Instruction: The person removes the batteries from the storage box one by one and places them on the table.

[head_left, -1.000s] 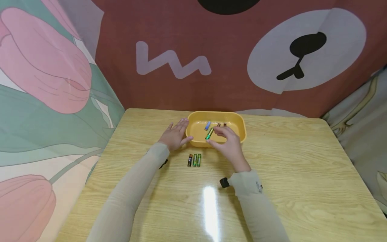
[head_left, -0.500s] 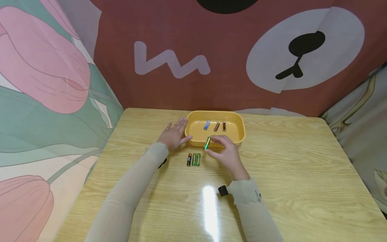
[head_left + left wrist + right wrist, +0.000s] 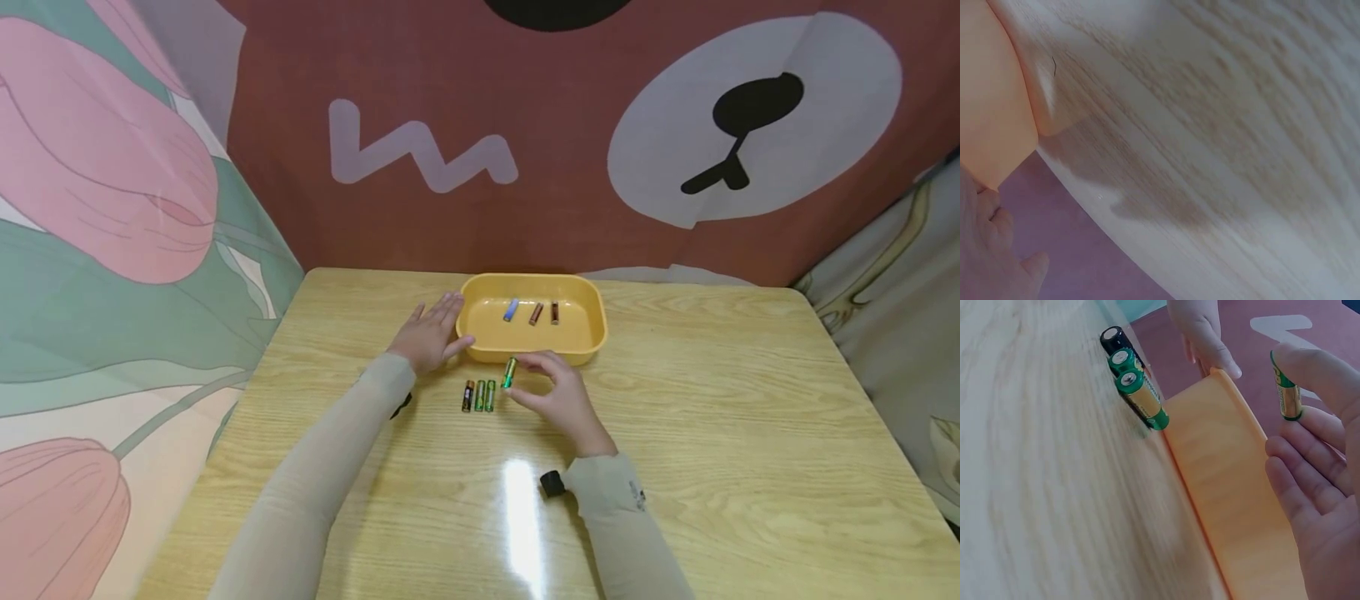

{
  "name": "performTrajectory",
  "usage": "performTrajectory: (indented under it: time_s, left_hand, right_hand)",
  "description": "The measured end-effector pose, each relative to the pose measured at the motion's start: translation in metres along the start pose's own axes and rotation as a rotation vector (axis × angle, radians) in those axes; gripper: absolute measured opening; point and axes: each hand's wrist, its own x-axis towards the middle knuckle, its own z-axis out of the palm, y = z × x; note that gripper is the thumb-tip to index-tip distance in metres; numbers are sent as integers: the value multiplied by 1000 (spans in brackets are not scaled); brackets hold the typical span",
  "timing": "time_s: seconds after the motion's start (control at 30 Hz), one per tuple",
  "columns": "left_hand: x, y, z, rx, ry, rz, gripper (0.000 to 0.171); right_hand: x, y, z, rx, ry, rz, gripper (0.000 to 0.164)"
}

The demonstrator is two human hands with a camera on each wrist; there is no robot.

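Between thumb and fingertips my right hand (image 3: pixel 558 400) pinches a green-and-gold battery (image 3: pixel 510 372) by its ends, held up just in front of the yellow plastic tray (image 3: pixel 525 357). In the right wrist view that battery (image 3: pixel 1288 394) sits between thumb and index finger. My left hand (image 3: pixel 427 335) rests with fairly straight fingers against the tray's left rim. On the table before the tray, a black battery (image 3: pixel 468 396) and two green batteries (image 3: pixel 485 396) lie side by side in a row. Inside the tray are a blue battery (image 3: pixel 511 310) and two brown batteries (image 3: pixel 536 314).
The wooden table (image 3: pixel 720 433) reaches out to both sides of the tray. Behind its far edge hangs a brown printed cloth (image 3: pixel 420 225), with a floral cloth (image 3: pixel 150 250) at the left.
My right hand has drawn the green-and-gold battery from over the tray toward me and slightly left, near the row. The brown batteries now show fully. My left hand stays at the rim.
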Motion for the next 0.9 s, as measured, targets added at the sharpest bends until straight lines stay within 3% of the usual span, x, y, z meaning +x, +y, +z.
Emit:
performTrajectory:
  time_s: [0.4, 0.7, 0.9]
  left_hand:
    - [1, -2, 2, -14, 4, 4, 88]
    - [0, 0, 2, -20, 17, 12, 88]
    - [0, -1, 3, -22, 17, 6, 87]
  right_hand:
    - [-4, 6, 8, -62, -74, 65, 50]
    - [-4, 9, 9, -134, -99, 51, 52]
    - [-3, 11, 11, -149, -136, 102, 54]
